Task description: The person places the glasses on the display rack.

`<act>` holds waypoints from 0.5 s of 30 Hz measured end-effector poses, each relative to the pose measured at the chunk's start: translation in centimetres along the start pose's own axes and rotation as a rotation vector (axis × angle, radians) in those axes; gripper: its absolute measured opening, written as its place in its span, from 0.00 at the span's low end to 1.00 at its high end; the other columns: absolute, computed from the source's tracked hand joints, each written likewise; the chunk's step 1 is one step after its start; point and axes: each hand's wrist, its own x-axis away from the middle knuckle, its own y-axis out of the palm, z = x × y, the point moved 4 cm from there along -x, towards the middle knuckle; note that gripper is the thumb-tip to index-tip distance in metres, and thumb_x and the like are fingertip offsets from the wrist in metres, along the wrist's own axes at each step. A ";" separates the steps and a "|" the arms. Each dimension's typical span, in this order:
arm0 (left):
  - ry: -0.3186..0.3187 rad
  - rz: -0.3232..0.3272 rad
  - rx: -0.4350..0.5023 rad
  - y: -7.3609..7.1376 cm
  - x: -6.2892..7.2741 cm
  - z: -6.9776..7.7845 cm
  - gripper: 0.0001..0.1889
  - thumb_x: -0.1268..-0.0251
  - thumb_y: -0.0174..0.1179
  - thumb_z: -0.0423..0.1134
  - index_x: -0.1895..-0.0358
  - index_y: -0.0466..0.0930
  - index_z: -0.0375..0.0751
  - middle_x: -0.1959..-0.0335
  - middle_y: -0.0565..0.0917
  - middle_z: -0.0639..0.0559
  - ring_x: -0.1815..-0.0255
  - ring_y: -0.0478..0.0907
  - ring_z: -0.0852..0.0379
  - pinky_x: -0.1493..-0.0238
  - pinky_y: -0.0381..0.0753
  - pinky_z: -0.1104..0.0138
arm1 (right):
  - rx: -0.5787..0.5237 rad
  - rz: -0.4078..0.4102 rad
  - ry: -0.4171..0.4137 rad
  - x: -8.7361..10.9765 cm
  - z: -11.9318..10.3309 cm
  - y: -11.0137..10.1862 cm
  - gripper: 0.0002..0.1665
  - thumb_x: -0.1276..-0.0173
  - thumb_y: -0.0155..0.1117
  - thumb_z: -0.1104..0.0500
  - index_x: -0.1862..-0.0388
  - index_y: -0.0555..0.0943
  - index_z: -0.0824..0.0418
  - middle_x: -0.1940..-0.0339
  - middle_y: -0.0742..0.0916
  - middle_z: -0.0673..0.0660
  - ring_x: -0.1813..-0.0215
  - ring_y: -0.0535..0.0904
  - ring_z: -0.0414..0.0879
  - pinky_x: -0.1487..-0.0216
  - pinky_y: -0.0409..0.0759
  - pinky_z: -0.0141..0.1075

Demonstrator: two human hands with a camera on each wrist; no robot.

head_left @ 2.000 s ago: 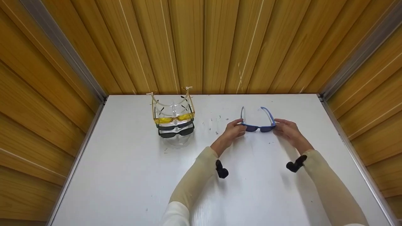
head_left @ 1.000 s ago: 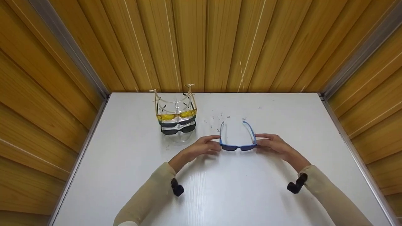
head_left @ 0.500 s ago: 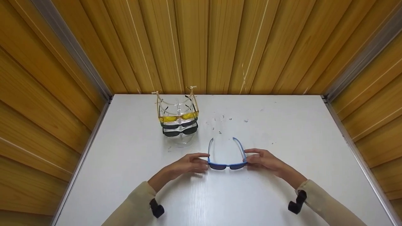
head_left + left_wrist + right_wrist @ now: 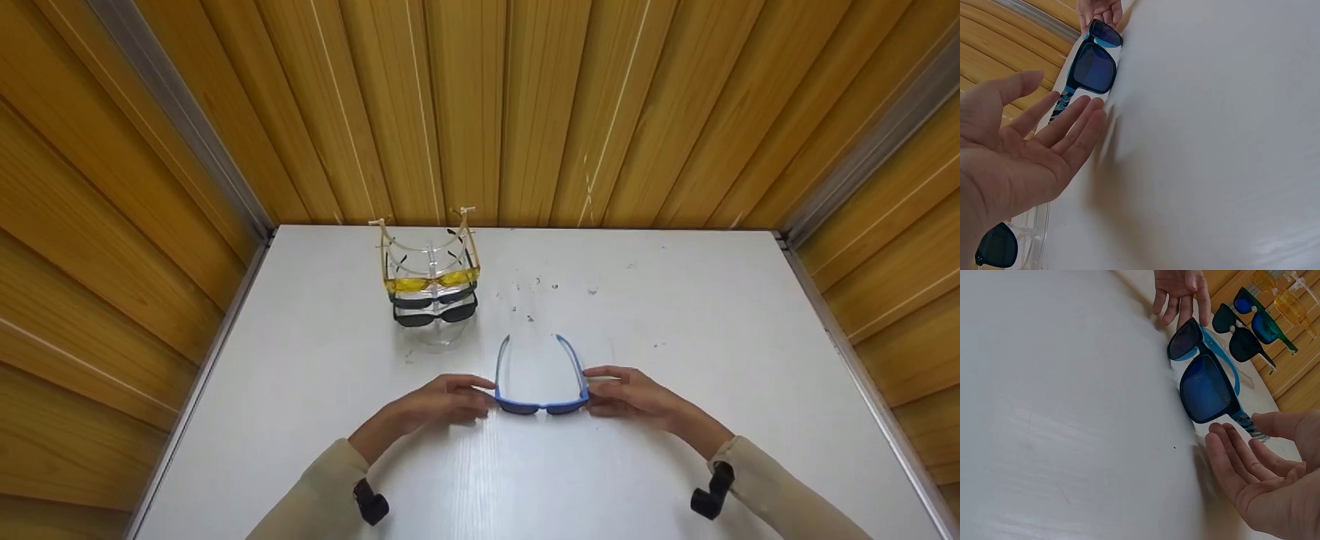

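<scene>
Blue-framed sunglasses (image 4: pixel 564 409) with dark lenses lie on the white table, arms unfolded toward the back. At their left hinge is the left hand (image 4: pixel 442 401). In the left wrist view its thumb stands away from the frame and the long fingers reach out beside the patterned temple. The right hand (image 4: pixel 637 394) is at the right hinge. In the right wrist view its thumb tip overlaps the patterned temple of the sunglasses (image 4: pixel 1206 389), while the other fingers extend loosely below it. Neither hand is curled round the frame.
A transparent display stand (image 4: pixel 441 345) at the back left bears yellow glasses (image 4: pixel 411 285) above two dark pairs, the lowest being black sunglasses (image 4: pixel 457 311). Small dark specks mark the table (image 4: pixel 300 420) behind the blue sunglasses. Wood-look panels (image 4: pixel 540 112) rise behind and at both sides.
Both hands have brought the blue sunglasses from the right rear toward the front and left. Within the last half second the fingers have loosened from the frame, and the sunglasses hardly move.
</scene>
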 end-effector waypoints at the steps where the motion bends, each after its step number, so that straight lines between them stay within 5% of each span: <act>1: 0.000 0.025 -0.003 -0.2 -0.1 0.0 0.23 0.27 0.61 0.37 0.32 0.75 0.36 0.40 0.85 0.37 0.46 0.85 0.52 0.36 0.84 0.56 | -0.002 0.006 0.002 0.0 0.0 -0.1 0.36 0.22 0.59 0.61 0.23 0.59 0.75 0.46 0.90 0.59 0.46 0.88 0.45 0.39 0.86 0.40; 6: -0.014 0.143 -0.004 -0.7 -0.4 0.2 0.24 0.25 0.57 0.37 0.30 0.72 0.31 0.42 0.85 0.36 0.46 0.86 0.51 0.37 0.85 0.58 | -0.040 0.032 -0.002 0.0 -0.2 -0.2 0.38 0.22 0.59 0.61 0.22 0.57 0.75 0.42 0.88 0.63 0.46 0.88 0.44 0.39 0.86 0.37; 15: 0.025 0.180 0.100 0.6 -1.5 0.4 0.34 0.28 0.60 0.30 0.22 0.59 0.33 0.36 0.81 0.34 0.45 0.86 0.52 0.36 0.84 0.55 | -0.095 0.027 -0.045 -0.4 -0.2 0.6 0.39 0.24 0.60 0.65 0.22 0.55 0.75 0.42 0.88 0.61 0.41 0.86 0.47 0.36 0.84 0.39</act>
